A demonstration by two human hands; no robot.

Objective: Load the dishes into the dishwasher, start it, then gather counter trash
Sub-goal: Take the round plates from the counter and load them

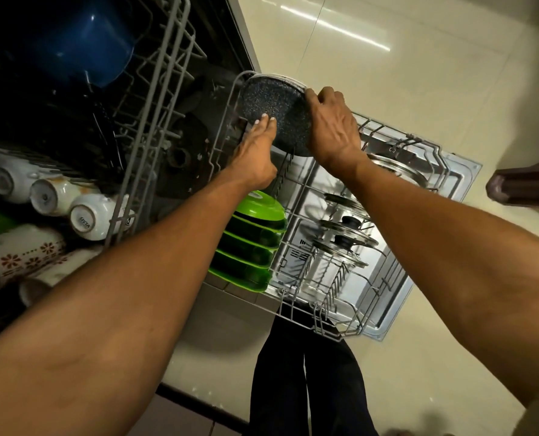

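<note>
A dark speckled round pan (269, 100) stands on edge at the far end of the pulled-out lower dishwasher rack (296, 313). My right hand (332, 125) grips the pan's right rim, fingers curled over the edge. My left hand (255, 152) presses straight fingertips against the pan's speckled face. Green plates (255, 243) stand in a row at the rack's left side. Glass lids (345, 237) with black knobs stand to their right. The upper rack (155, 99) holds white cups (90, 215) and a blue pot (89, 39).
The open dishwasher door (425, 262) lies flat under the lower rack. Pale glossy floor tiles (419, 73) spread beyond it. A dark wooden furniture leg (520, 187) stands at the right edge. My dark trousers (306, 382) show below the rack.
</note>
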